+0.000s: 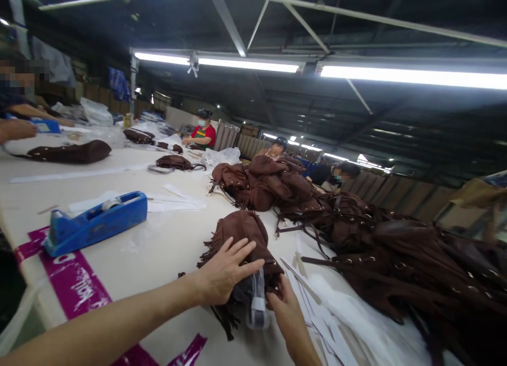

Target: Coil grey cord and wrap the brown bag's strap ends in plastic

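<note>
i saw a brown fringed bag (242, 227) at six o'clock on the white table (162, 257), the left hand (227, 268) spread on top and the right hand (285, 300) curled at its four o'clock edge, pinching or not i couldn't tell, and a blue tape holder (99, 228) sat at nine o'clock from it.

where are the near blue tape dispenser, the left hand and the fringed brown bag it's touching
Near blue tape dispenser (100, 224): head view, side of its body.
Left hand (222, 272): head view, back of the hand.
Fringed brown bag (242, 226): head view, smooth far part.
</note>
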{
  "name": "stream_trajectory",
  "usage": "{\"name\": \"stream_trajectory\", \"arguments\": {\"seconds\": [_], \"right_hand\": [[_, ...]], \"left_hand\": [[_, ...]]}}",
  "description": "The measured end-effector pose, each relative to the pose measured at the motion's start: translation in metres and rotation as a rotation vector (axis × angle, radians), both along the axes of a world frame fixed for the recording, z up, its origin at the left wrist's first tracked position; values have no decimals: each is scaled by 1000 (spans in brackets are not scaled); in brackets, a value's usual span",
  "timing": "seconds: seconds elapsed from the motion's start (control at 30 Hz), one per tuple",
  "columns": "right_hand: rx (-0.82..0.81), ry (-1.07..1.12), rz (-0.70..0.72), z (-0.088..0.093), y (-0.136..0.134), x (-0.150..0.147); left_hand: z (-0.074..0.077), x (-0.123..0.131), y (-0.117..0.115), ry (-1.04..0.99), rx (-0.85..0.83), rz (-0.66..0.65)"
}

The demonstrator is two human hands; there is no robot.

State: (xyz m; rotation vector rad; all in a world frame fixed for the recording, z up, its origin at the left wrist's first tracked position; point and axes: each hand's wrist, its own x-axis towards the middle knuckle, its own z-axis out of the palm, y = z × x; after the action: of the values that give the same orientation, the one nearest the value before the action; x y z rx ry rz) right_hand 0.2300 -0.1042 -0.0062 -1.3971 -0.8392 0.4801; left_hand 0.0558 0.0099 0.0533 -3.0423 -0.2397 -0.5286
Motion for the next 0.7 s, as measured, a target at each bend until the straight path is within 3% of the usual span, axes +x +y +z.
{"name": "stream_trajectory", "arguments": {"seconds": [0.1,0.23,0.3,0.37,0.47,0.53,0.6,0.7], "right_hand": [[0,66,127,5,4,2],[-37,-73,108,12,10,5],[-43,-185,60,18,12,6],[-77,-279,-7,29,14,9],[-190,-226,33,50,18,17],[-207,-114,174,61,23,27],[-165,-142,243,69,29,37],[-129,-473,26,79,37,49]], "left_hand": [[13,23,5,21,-19,-126],[20,43,21,-37,-205,-193],[23,48,32,-181,-444,-141],[29,52,45,-366,-802,-61],[39,59,62,-562,-1210,77],[45,64,70,-617,-1312,155],[49,69,75,-669,-1415,219],[53,73,77,-748,-1527,269]]}}
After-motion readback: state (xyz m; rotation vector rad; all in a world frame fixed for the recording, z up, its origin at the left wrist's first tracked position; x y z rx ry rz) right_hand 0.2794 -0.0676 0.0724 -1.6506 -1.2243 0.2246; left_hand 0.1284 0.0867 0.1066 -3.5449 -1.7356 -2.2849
